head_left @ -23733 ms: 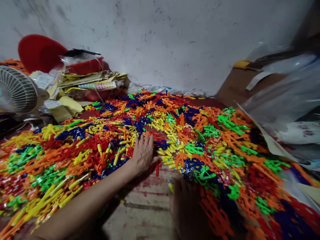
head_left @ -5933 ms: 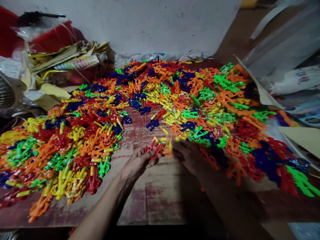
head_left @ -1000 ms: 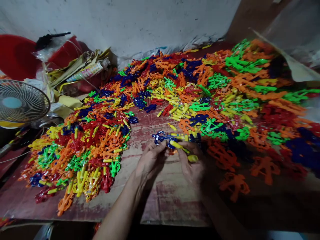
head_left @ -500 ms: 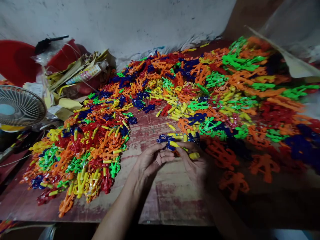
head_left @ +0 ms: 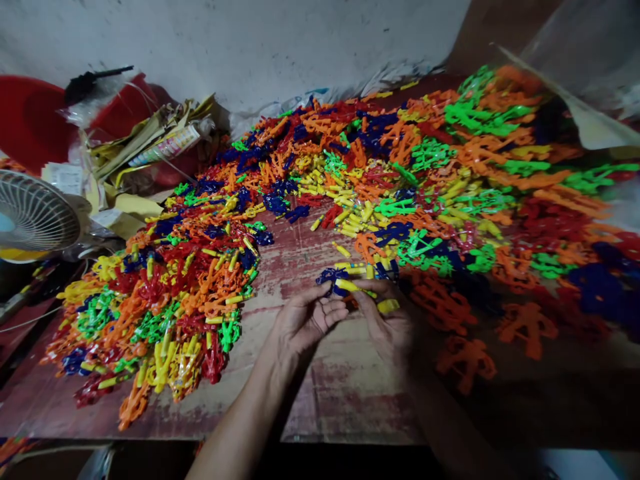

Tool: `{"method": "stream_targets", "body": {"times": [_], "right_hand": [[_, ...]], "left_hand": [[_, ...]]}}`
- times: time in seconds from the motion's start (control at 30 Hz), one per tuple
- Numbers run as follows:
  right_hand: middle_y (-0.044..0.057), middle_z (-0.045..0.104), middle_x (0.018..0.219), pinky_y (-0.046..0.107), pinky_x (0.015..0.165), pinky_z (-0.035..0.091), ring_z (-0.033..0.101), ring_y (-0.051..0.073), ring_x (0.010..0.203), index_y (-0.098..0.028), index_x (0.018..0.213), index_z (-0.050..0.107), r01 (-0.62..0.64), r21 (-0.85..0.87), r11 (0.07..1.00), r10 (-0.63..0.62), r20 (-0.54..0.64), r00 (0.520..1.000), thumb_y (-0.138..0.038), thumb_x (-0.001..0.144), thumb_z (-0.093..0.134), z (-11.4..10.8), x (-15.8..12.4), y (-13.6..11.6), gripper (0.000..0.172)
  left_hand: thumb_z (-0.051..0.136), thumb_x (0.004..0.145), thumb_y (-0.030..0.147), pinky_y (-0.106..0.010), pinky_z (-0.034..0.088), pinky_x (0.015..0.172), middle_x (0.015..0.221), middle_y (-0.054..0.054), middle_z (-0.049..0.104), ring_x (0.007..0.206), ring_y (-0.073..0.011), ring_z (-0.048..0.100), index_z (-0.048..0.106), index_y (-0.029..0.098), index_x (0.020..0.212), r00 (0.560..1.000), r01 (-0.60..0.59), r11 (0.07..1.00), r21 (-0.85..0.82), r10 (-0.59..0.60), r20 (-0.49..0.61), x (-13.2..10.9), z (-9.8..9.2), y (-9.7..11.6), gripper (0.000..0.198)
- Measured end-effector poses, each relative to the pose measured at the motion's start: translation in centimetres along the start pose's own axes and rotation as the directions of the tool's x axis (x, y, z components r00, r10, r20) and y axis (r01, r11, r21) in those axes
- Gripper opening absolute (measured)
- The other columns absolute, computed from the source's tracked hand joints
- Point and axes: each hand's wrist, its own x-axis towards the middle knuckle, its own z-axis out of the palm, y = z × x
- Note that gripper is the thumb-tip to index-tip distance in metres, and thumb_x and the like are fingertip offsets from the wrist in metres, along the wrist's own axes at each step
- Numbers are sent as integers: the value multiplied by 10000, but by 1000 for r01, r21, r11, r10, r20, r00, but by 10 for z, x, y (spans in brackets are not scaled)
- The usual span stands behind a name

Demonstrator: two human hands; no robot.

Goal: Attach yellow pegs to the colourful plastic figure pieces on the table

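My left hand [head_left: 305, 321] and my right hand [head_left: 384, 323] meet at the middle of a worn red board [head_left: 325, 400]. Together they pinch a dark blue plastic toy piece [head_left: 333, 279] fitted with small yellow tubes [head_left: 350, 287]. The left fingers curl round its left end. The right fingers grip its right end, with a yellow tube [head_left: 388, 306] poking out of that hand. A wide heap of plastic pieces in red, orange, yellow, green and blue [head_left: 400, 180] spreads round both hands.
A small fan [head_left: 35, 217] stands at the left edge. Behind it lie a red basin [head_left: 30, 120], papers and yellow packets [head_left: 150, 140]. A grey wall [head_left: 250, 47] closes the back. Clear plastic bags [head_left: 590, 60] and a card flap sit at the right.
The hands and the blue piece have barely shifted. The left fingers have curled a little closer under the piece. The view has drifted slightly.
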Motion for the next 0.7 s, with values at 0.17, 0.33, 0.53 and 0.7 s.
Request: {"method": "stream_targets", "body": {"times": [0.17,0.33,0.53,0.7], "right_hand": [[20,760,939,267,820,579,734,164,864,-265,1007,694,142,-31,989,-140,68,988,-186,909,614,-4,-1,3,149],[19,778,930,244,789,594,749,161,845,-260,1024,689,324,-73,943,-316,103,943,-116,886,621,-4,2,4,210],[19,778,915,239,773,596,746,155,808,-259,1032,697,337,-88,937,-332,76,940,-136,892,636,5,-1,4,196],[41,771,952,238,748,573,726,152,784,-234,1144,666,129,-153,980,-120,66,991,-276,925,624,1,1,-1,226]], "left_hand": [[569,872,36,-231,606,602,637,-111,705,543,-169,699,667,38,796,994,-112,970,215,110,21,-4,-2,3,124],[733,780,129,-218,590,601,642,-108,712,566,-174,702,701,45,795,973,-229,896,380,211,91,-9,-6,6,91],[822,707,257,-242,584,620,677,-108,717,586,-178,698,689,68,808,975,-215,865,454,215,52,-6,-8,6,253],[820,690,435,-309,583,687,745,-66,715,634,-185,679,682,113,906,754,-384,506,772,654,-53,-54,-33,74,412]]}}
